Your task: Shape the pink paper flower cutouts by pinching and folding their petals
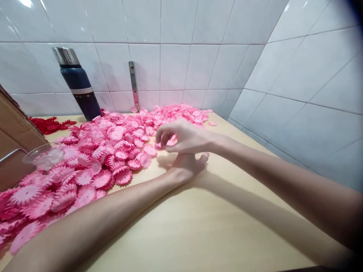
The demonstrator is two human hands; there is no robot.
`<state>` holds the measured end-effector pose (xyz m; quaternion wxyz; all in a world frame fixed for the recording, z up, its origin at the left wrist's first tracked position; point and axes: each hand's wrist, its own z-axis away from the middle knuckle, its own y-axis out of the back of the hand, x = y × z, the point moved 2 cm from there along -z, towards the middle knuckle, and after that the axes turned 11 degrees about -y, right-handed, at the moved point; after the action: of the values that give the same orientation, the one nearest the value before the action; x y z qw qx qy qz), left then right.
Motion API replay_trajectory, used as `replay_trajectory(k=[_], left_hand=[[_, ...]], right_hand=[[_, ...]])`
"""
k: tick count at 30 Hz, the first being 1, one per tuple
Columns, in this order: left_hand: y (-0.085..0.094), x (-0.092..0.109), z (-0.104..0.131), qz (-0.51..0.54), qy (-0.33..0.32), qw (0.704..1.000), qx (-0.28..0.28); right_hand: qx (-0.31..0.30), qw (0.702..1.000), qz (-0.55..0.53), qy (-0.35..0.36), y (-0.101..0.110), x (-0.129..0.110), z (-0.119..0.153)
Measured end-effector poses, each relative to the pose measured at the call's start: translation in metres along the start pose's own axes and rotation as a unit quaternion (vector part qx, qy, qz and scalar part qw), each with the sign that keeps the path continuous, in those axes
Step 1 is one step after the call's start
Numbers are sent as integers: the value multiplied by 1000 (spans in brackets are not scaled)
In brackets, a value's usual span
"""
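Observation:
Many pink, fringed paper-like discs [117,134] lie heaped across the left and back of the pale wooden table [181,223]. My left hand [188,166] is low over the tabletop at the heap's right edge, its thumb pointing right and its fingers mostly hidden behind my right hand. Just above and across it is my right hand [183,136], its fingers curled down toward the thumb near a few pink discs. Whether either hand holds anything cannot be made out.
A dark blue bottle [81,87] stands at the back left beside red pieces [51,124]. A clear plastic dish [47,156] and a cardboard box [17,139] are at the left. A metal bracket [133,83] is on the tiled wall.

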<state>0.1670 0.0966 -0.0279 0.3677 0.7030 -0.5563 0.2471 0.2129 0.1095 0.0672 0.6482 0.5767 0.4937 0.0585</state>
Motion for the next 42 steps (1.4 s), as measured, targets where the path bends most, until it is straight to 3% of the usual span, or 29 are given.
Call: replay_trajectory(k=[3,6,8,10,12,16,20,22,27,32,39,42], left_hand=[[-2,3,-4,86,37,994,-62],[3,0,-11,187,130,972,50],[4,-1,-14,251,162,950,88],[2,-1,-15,293,172,939,54],[2,0,-15,279,167,946,12],[3,2,-13,221,165,961,-14],[2,4,-12,204,151,967,-32],[1,5,-12,190,122,973,-42],[2,7,-10,110,100,988,-45],[5,8,-9,52,81,995,-11],[5,4,-10,30,39,999,7],[4,2,-10,43,37,998,3]], right_hand=[[118,966,-223,-49,38,20,24],[118,900,-407,-106,54,64,54],[106,864,-468,-154,49,95,72],[112,831,-513,-182,35,118,84],[114,815,-535,-189,19,127,91],[76,822,-533,-185,0,117,93],[60,823,-525,-208,0,112,95],[62,837,-497,-220,2,115,97],[111,894,-373,-222,4,115,96],[160,916,-316,-188,-1,99,91],[290,894,-258,-222,-15,92,84],[308,877,-293,-222,-18,96,82]])
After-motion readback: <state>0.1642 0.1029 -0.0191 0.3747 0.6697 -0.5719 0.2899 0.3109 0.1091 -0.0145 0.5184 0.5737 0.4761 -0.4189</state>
